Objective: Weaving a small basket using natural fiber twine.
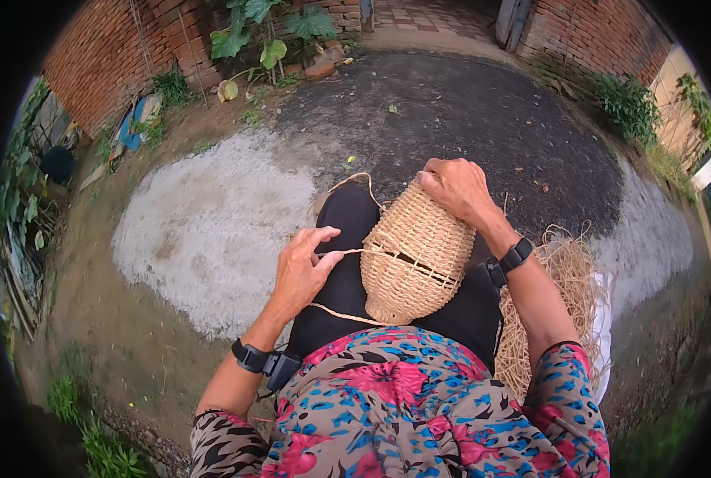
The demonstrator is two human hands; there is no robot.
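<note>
A woven straw basket [411, 279], rounded with a narrower end toward me, rests on my lap. A dark slit-like gap runs across its weave. My right hand [457, 188] grips its far end, thumb on the near side and the other fingers partly hidden. Left of the basket, my left hand [303, 263] holds a thin straw cord [354, 252] that comes out beside the gap. The cord runs taut to the thumb, while the index finger sits a little apart above it. Another twisted straw cord [361, 176] loops from the basket's far left side over my knee.
A heap of loose straw strands [559, 279] lies on a white sheet [603, 334] by my right side. Grey and dark ground patches [212, 231] spread ahead. Brick walls [176, 48], leafy plants [240, 40] and a paved opening [439, 17] stand farther off.
</note>
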